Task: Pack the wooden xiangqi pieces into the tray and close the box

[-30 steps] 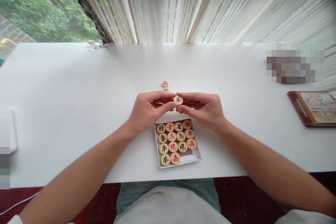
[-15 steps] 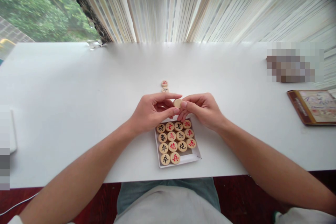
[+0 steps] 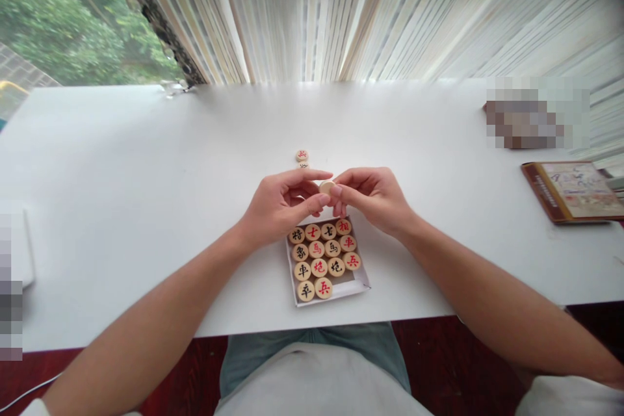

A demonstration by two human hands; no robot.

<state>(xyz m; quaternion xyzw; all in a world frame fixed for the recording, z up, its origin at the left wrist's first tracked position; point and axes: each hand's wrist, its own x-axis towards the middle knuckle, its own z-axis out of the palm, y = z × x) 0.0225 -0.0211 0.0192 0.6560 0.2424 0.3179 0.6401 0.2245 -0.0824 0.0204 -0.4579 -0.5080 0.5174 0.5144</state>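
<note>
Just above the tray, a round wooden xiangqi piece (image 3: 327, 188) shows a blank face between my hands. My right hand (image 3: 373, 198) pinches it, with the thumb over its right side. My left hand (image 3: 280, 203) is closed on its left side, the thumb at the lower edge and the forefinger stretched along the top. Below lies a white shallow tray (image 3: 358, 287) with rows of pieces bearing red and black characters, its lower right corner without pieces. Beyond my left hand rests a red-marked piece (image 3: 302, 155), touching a black-marked piece (image 3: 303, 166) partly hidden by my fingers.
All of this is on a white table (image 3: 146, 195). A brown-edged picture box or book (image 3: 575, 190) lies at the right, with a blurred-out object (image 3: 524, 120) behind it. A white object (image 3: 19, 247) stands at the left edge. Striped curtains (image 3: 312, 13) hang behind the table.
The view has shifted slightly. Both hands still hold the piece above the tray, and it has tilted a little between the fingers. The tray's pieces have not changed.
</note>
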